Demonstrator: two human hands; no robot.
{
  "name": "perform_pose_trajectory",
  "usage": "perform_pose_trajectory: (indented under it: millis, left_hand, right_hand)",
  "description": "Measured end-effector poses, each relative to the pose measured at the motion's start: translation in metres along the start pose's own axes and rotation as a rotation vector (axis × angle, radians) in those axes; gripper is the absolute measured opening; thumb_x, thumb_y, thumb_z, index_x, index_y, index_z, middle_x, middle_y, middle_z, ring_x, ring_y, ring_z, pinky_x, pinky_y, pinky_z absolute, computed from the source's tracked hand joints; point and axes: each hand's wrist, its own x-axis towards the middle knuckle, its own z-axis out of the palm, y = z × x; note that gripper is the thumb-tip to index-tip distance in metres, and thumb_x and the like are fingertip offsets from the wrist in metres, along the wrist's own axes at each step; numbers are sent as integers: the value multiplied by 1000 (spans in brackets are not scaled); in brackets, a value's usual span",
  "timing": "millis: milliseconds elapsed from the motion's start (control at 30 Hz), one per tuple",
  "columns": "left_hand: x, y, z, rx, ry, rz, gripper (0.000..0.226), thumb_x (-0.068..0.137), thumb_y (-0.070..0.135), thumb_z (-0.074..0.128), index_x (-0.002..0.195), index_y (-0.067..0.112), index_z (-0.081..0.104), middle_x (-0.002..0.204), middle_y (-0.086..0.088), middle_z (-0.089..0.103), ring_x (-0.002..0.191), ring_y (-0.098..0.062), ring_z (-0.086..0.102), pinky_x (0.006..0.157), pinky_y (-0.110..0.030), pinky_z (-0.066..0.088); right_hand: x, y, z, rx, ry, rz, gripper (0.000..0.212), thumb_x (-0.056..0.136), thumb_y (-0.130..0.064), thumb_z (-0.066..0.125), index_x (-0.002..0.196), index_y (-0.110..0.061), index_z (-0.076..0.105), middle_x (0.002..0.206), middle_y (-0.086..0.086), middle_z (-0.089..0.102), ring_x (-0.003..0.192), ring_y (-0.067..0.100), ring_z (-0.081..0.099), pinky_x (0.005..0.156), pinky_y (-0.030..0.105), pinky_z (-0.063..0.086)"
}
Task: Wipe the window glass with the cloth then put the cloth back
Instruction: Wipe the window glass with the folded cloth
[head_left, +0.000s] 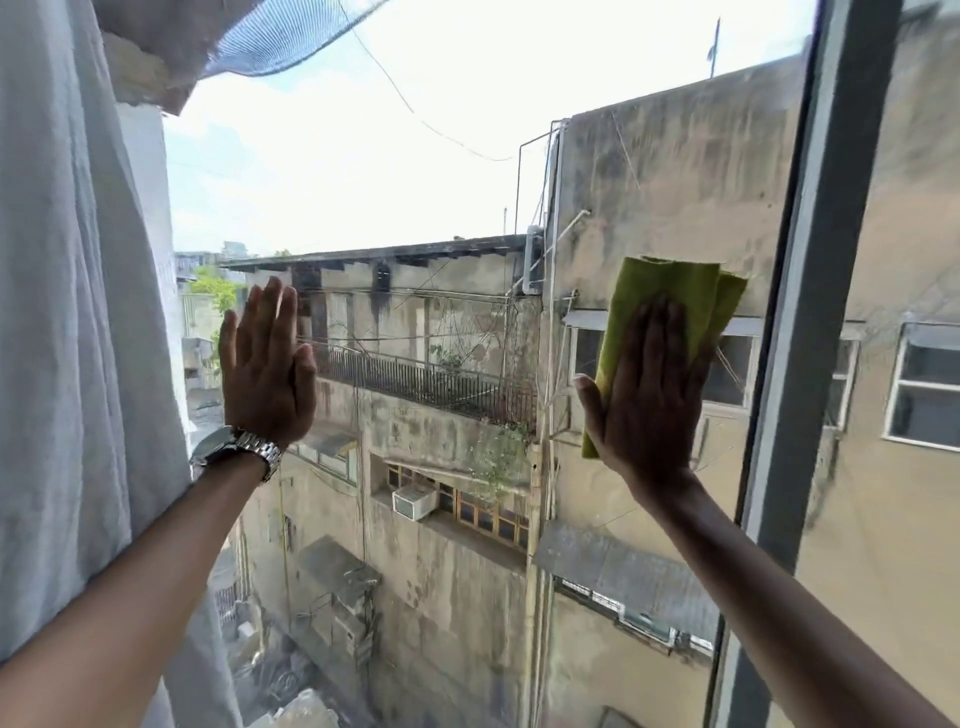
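from the head camera, your right hand (649, 395) is spread flat, pressing the green cloth (670, 312) against the window glass (415, 182) near the grey frame (810, 312). your left hand (265, 364) lies open-palmed on the glass beside the white curtain (67, 312).

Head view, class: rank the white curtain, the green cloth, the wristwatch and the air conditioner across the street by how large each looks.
1. white curtain
2. green cloth
3. wristwatch
4. air conditioner

The air conditioner looks smallest only because it is far off across the street.
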Motion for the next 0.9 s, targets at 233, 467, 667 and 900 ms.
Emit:
perform_pose_trajectory:
  millis: [233, 467, 667, 900]
  left_hand:
    - [17, 33, -1, -3, -22, 101, 59, 95, 28, 31, 144, -3, 42, 158, -23, 37, 149, -39, 33, 120, -62, 27]
    - [14, 29, 13, -46, 38, -7, 68, 96, 44, 23, 156, 13, 28, 168, -19, 14, 158, -33, 10, 128, -58, 7]
    - [12, 21, 20, -34, 66, 12, 65, 100, 41, 22, 158, 11, 20, 168, -15, 17, 158, -28, 12, 128, -58, 11]
    - [9, 23, 10, -56, -13, -18, 69, 99, 43, 23, 159, 11, 13, 169, -12, 15, 158, -23, 11, 128, -53, 16]
  right_hand:
    - [130, -44, -6, 128, 117, 4, 92, 101, -70, 17, 156, 2, 30, 163, 23, 31, 155, 34, 23, 128, 54, -2]
    - [222, -71, -10, 231, 249, -10, 91, 102, -71, 25, 153, 4, 37, 160, 22, 38, 152, 32, 32, 128, 51, 23]
    - [115, -69, 0, 219, 142, 10, 98, 99, -76, 22, 156, 4, 30, 163, 23, 31, 154, 33, 25, 130, 49, 19]
    - [-96, -42, 8, 81, -72, -35, 85, 104, -63, 21, 158, 3, 24, 168, 22, 11, 158, 35, 11, 130, 52, 10]
